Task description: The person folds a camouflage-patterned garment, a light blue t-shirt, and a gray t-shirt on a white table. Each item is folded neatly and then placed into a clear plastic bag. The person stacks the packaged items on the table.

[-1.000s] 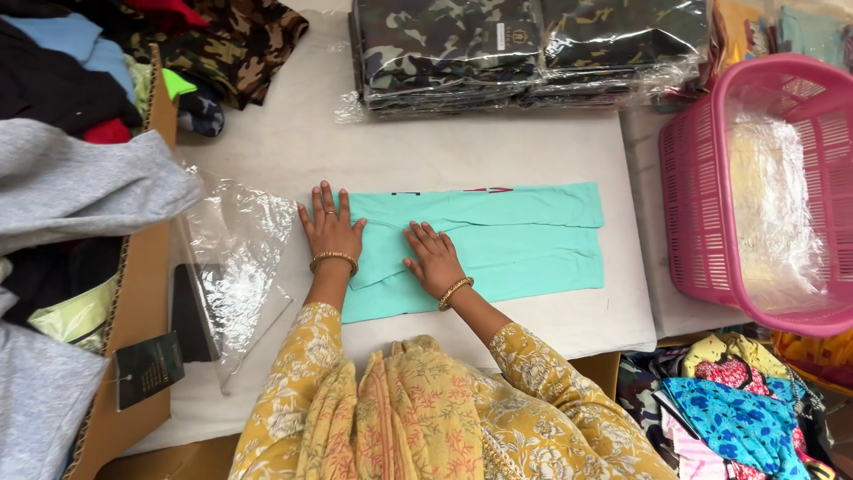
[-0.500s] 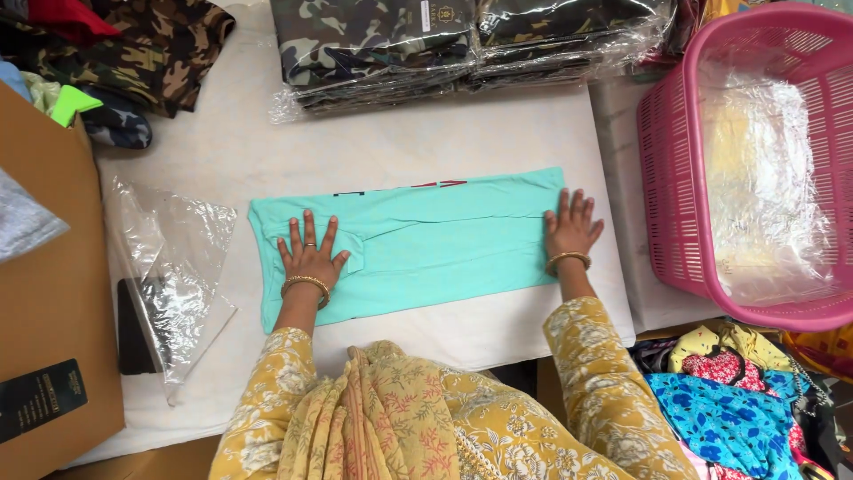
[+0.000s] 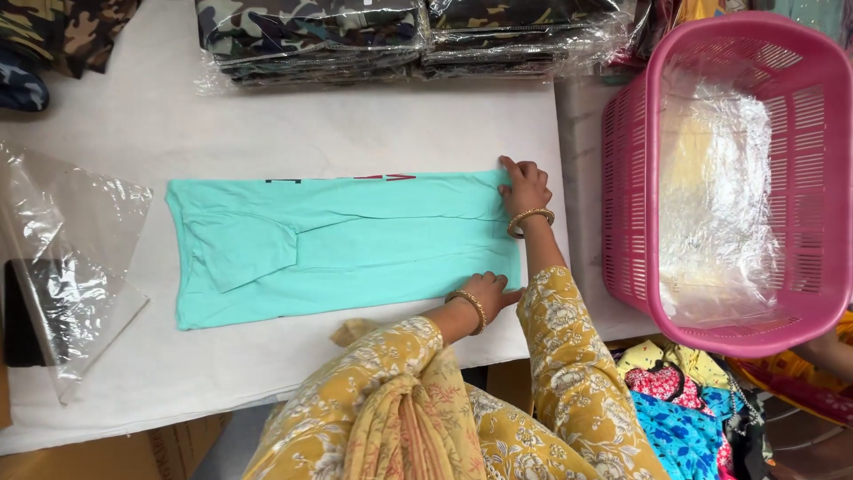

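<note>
Mint garment point(image 3: 355, 244) lies flat, folded into a long strip, mid-table, its right end close to the table's right edge. Right hand point(image 3: 524, 188) pinches the far right corner, fingers curled on the cloth. Left hand point(image 3: 487, 293) presses the near right corner, fingers bent; whether they grip the cloth, cannot tell. Risks: both hands at one end, so the left end with the tucked sleeve is unheld, and a pull could drag the strip and skew the fold. Clear bag point(image 3: 71, 258) sits at the table's left edge. Pink basket point(image 3: 626, 178) stands just off the right edge; a wide elbow could knock it. Packed stack point(image 3: 311, 36) along the far edge.
</note>
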